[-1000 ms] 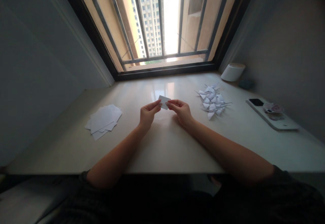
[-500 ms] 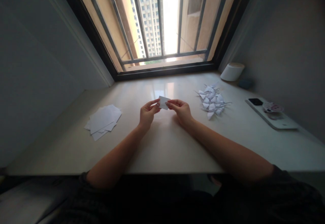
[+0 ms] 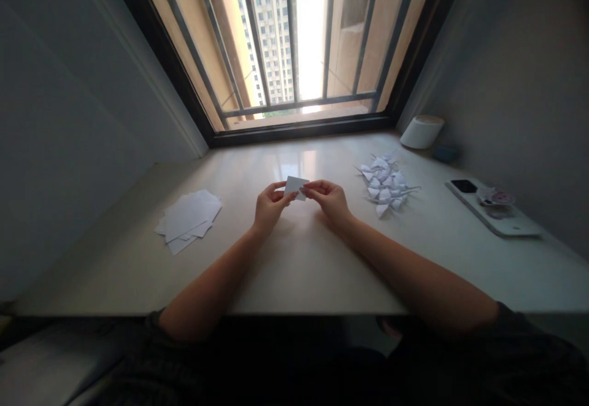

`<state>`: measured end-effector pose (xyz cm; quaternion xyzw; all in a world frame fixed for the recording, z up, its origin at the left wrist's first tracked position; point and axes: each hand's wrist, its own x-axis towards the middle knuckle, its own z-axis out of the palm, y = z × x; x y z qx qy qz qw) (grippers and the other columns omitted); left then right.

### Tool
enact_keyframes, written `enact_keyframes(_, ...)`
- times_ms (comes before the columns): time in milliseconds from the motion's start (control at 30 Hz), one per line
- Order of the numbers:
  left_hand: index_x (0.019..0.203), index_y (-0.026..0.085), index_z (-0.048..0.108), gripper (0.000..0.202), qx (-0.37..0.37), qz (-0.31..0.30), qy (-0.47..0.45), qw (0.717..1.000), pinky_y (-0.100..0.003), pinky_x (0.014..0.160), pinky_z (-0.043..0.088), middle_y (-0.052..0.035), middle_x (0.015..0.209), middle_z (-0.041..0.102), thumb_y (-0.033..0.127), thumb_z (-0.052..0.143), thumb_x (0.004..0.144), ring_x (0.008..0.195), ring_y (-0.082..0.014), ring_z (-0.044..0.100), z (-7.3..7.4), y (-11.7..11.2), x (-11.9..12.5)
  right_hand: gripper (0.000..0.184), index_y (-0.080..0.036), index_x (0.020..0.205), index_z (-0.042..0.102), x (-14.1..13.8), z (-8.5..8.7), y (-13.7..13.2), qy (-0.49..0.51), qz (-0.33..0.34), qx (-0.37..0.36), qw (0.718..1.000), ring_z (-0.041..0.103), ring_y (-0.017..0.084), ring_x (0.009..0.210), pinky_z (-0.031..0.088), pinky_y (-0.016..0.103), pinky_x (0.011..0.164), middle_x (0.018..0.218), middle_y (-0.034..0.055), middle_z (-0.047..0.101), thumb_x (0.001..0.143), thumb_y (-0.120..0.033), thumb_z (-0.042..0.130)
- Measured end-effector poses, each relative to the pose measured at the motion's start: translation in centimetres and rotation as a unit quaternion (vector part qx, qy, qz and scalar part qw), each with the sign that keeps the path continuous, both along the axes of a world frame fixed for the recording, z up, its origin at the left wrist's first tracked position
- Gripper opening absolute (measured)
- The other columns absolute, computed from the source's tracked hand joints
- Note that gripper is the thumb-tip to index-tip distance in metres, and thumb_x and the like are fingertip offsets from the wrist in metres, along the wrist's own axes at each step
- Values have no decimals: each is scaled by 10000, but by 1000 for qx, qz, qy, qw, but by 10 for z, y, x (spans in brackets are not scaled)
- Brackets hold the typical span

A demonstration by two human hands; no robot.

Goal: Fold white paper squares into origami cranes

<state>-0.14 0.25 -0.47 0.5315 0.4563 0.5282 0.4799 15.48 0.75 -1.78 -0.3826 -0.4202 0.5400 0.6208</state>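
Note:
A small white folded piece of paper (image 3: pixel 295 185) is held just above the pale tabletop (image 3: pixel 299 259), near its middle. My left hand (image 3: pixel 269 206) pinches its left edge with thumb and forefinger. My right hand (image 3: pixel 327 199) pinches its right edge, fingers curled. Both forearms rest on the table.
A loose stack of white paper sheets (image 3: pixel 188 217) lies to the left. A heap of folded white paper pieces (image 3: pixel 385 184) sits to the right. Further right lie a phone (image 3: pixel 490 210) with a small round object on it, and a white roll (image 3: pixel 421 131) near the barred window.
The paper has shifted slightly left and turned a little between my fingers. My hands stay in the same place.

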Motion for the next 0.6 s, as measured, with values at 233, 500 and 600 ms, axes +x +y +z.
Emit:
enact_keyframes(233,984,145,662,498,-48,-16,-35,998,-294,694,484,-67,772,743,377,840,580,733,-191,694,4,1,-2,292,-188,713,715,0,0,2,7,-7,3,1000,607,139,629,497,319,695,669,13,702,527,-371,847)
enact_keyframes(500,977,120,686,471,-51,-19,-53,997,-306,711,497,-93,786,748,388,823,614,738,-196,701,0,2,-1,317,-188,778,685,0,-4,3,-5,-30,14,999,616,145,639,492,319,687,691,16,705,574,-384,828)
enact_keyframes(600,974,123,687,458,-30,6,-63,998,-311,716,503,-86,776,748,377,823,618,730,-196,702,-1,1,-1,402,-217,889,626,-2,-4,0,8,-4,32,999,652,159,687,501,322,710,725,0,715,579,-363,837)
